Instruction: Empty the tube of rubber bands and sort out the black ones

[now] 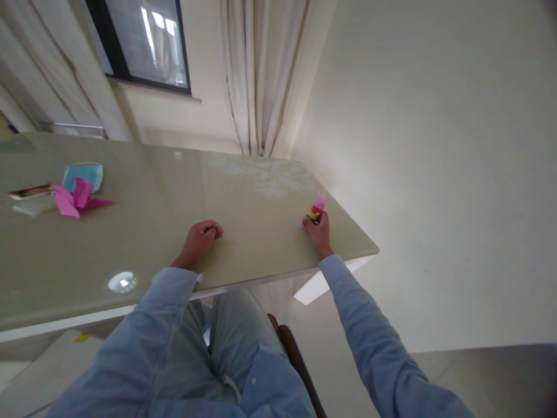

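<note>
My right hand (319,231) rests near the right end of the table, its fingers closed around a small toy of colourful blocks (317,209). Pink, red, yellow and blue parts of the toy show, and its pink end points away from me. Part of it is hidden behind my fingers. My left hand (201,239) lies on the tabletop to the left, curled into a loose fist with nothing showing in it.
A glossy greenish table (243,232) spans the view. On its left side lie a pink folded-paper bird (77,198), a blue face mask (85,175) and a clear packet (35,205). A wall (435,174) stands beyond the right edge; curtains (261,75) hang behind.
</note>
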A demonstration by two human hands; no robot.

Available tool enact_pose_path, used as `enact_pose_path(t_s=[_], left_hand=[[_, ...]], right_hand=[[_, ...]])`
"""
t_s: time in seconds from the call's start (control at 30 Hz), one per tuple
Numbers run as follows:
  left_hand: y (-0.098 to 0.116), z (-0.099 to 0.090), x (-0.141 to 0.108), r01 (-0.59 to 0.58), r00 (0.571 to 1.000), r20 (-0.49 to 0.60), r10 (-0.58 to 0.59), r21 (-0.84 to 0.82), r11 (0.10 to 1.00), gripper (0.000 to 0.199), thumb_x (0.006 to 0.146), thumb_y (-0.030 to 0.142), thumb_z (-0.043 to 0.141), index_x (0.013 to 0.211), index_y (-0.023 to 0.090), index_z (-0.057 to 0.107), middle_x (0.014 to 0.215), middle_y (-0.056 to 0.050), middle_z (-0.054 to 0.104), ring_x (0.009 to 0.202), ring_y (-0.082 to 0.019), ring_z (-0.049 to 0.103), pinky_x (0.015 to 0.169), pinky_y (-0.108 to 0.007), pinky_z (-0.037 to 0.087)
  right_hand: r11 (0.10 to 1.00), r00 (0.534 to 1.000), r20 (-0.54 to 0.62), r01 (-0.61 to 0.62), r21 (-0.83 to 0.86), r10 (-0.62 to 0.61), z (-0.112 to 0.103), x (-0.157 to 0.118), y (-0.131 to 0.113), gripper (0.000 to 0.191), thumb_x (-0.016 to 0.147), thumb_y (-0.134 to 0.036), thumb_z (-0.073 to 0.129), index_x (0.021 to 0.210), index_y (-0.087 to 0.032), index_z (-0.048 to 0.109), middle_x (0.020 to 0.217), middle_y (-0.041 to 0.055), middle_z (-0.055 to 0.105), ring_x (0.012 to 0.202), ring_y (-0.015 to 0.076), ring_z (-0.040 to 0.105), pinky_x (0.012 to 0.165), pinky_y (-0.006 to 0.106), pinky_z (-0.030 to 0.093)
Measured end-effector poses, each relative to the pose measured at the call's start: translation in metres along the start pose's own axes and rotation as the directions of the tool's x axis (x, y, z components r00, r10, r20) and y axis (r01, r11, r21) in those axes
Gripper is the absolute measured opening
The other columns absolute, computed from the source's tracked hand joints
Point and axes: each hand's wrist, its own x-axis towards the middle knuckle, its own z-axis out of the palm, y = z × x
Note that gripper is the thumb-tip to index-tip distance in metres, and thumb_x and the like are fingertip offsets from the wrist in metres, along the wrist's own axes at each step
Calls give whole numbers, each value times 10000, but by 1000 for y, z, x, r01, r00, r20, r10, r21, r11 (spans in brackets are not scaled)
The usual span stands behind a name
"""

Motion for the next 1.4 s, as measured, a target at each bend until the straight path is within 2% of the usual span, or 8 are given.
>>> enact_pose_path(t_s=[0.13, 0.3, 0.37, 0.43, 0.53, 0.73, 1.03, 1.4], left_hand=[[-3, 0, 2, -13, 1000, 5, 13, 26, 1000, 189, 601, 238, 466, 560, 189, 645, 569, -17, 640, 580, -154, 575, 591, -252, 455], [-5, 0, 2, -41, 999, -6, 42, 66, 997, 195, 613, 245, 461, 567, 189, 642, 567, -14, 631, 579, -153, 563, 578, -251, 432], [-6, 0, 1, -29, 1000, -4, 29, 56, 998, 200, 617, 249, 459, 578, 187, 645, 577, -18, 637, 587, -157, 572, 583, -254, 436], [-7, 0, 1, -17, 1000, 3, 17, 50, 999, 202, 620, 249, 460, 590, 182, 649, 589, -22, 644, 595, -159, 582, 591, -257, 443], [-8, -1, 1, -31, 999, 10, 30, 58, 998, 205, 630, 244, 460, 603, 179, 653, 601, -23, 647, 600, -158, 583, 598, -258, 445], [-6, 0, 2, -38, 999, 17, 37, 66, 997, 205, 626, 224, 441, 594, 184, 640, 603, -25, 642, 612, -162, 584, 612, -264, 450], [-1, 0, 0, -29, 999, 17, 27, 78, 997, 209, 615, 204, 432, 589, 184, 638, 587, -25, 641, 596, -165, 585, 600, -266, 451], [-4, -1, 1, -39, 999, 26, 37, 89, 995, 201, 619, 241, 440, 591, 192, 632, 602, -28, 650, 613, -171, 591, 616, -272, 463]], right_hand=[[987, 973, 229, -57, 151, 21, 15, -21, -26, 484, 694, -557, 691, 1002, -201, 579, 978, 99, 715, 842, 217, 679, 775, 384, 563], [815, 639, 769, -440, 377, -11, 25, -60, -73, 607, 697, -573, 760, 1170, -211, 639, 1116, 130, 729, 916, 254, 722, 844, 435, 575], [797, 510, 858, -492, 351, -63, 29, -71, -88, 657, 665, -546, 809, 1207, -216, 639, 1114, 119, 727, 909, 253, 733, 846, 443, 578], [797, 458, 883, -493, 351, -105, 34, -77, -99, 676, 650, -509, 842, 1225, -221, 634, 1102, 105, 726, 901, 244, 737, 850, 441, 579], [825, 526, 844, -427, 371, -107, 42, -80, -107, 636, 640, -482, 858, 1182, -228, 644, 1061, 86, 730, 871, 226, 729, 827, 416, 584], [969, 799, 580, 11, 246, -156, 52, -81, -104, 513, 645, -408, 865, 1067, -229, 634, 911, 25, 705, 779, 165, 671, 683, 282, 550], [954, 892, 361, 300, -22, -272, 47, -48, -61, 571, 707, -435, 790, 1198, -226, 588, 1036, 64, 707, 874, 208, 672, 800, 371, 554], [978, 963, 207, 194, -81, -174, 44, -19, -9, 538, 685, -433, 763, 1122, -197, 556, 1018, 84, 681, 882, 219, 671, 851, 414, 560]])
